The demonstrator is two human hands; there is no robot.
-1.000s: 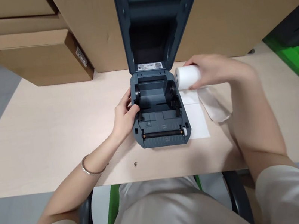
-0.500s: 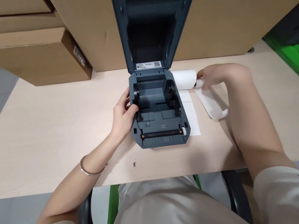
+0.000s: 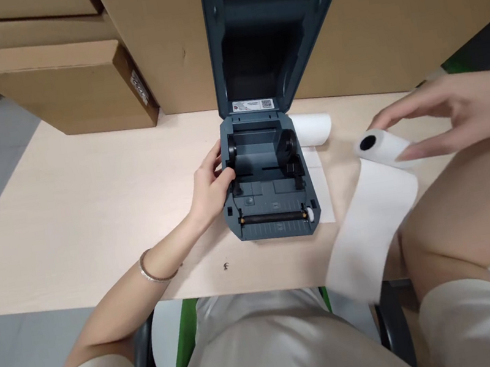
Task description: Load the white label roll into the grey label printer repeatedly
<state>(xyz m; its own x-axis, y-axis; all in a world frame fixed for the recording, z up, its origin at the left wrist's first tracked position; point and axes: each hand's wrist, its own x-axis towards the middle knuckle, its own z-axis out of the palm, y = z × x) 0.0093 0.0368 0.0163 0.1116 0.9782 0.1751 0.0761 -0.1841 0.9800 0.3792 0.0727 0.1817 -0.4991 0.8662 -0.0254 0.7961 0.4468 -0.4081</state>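
Note:
A dark blue-grey label printer point(image 3: 269, 192) sits on the table with its lid point(image 3: 263, 7) raised and its paper bay bare. My left hand point(image 3: 210, 186) grips the printer's left side wall, thumb over the rim and fingers hidden behind it. Off to the right, my right hand point(image 3: 439, 115) pinches a small white paper roll point(image 3: 388, 145) with a dark core, held above the table. A loose strip of its paper point(image 3: 369, 232) hangs down past the table's front edge. Behind the printer's right side lies a larger white paper roll point(image 3: 313, 129), partly hidden, with a flat sheet point(image 3: 319, 184) below it.
Large cardboard boxes point(image 3: 168, 53) stand along the table's back edge, and a smaller box point(image 3: 68, 93) lies at the back left. Dark and green items point(image 3: 483, 40) show at the far right. A small dark mark point(image 3: 226, 266) is on the table near the front.
My right hand has lifted the small paper roll off the table and carried it right and towards me, its paper strip now trailing. My left hand keeps its hold on the printer.

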